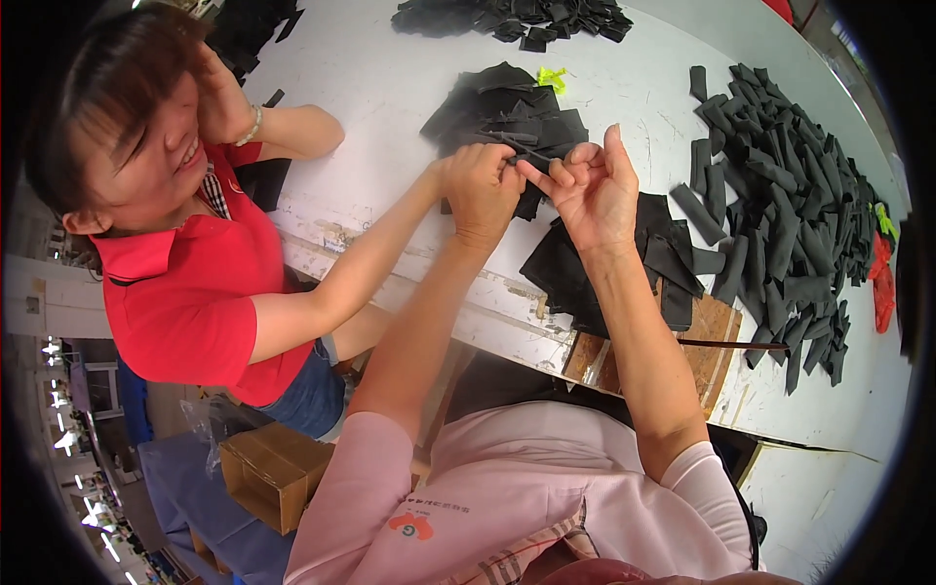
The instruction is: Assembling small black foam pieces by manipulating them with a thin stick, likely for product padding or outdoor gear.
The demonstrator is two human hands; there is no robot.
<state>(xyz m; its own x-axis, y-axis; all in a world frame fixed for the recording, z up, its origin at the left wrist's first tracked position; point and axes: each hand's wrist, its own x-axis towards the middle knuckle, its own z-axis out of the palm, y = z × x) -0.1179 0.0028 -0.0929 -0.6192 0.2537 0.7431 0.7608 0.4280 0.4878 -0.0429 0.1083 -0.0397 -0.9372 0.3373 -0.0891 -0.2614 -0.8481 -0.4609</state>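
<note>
My left hand (485, 190) is closed in a pinch on the edge of a thin black fabric piece (532, 155), over the near side of a black fabric pile (507, 107). Palm up, my right hand (595, 195) has its fingers curled at the other end of that piece; its thumb sticks up, apart from the fingers. Below the right wrist lies a stack of flat black pieces (570, 268). A co-worker's forearm (385, 239) reaches in from the left, and its hand is largely hidden behind my left hand.
A co-worker in a red shirt (185, 302) leans on the white table (380, 97) at left. Rolled black pieces (780, 205) are heaped at right, more black pieces (556, 21) at the far edge. A wooden board (717, 351) lies at the near edge; a cardboard box (273, 473) stands lower left.
</note>
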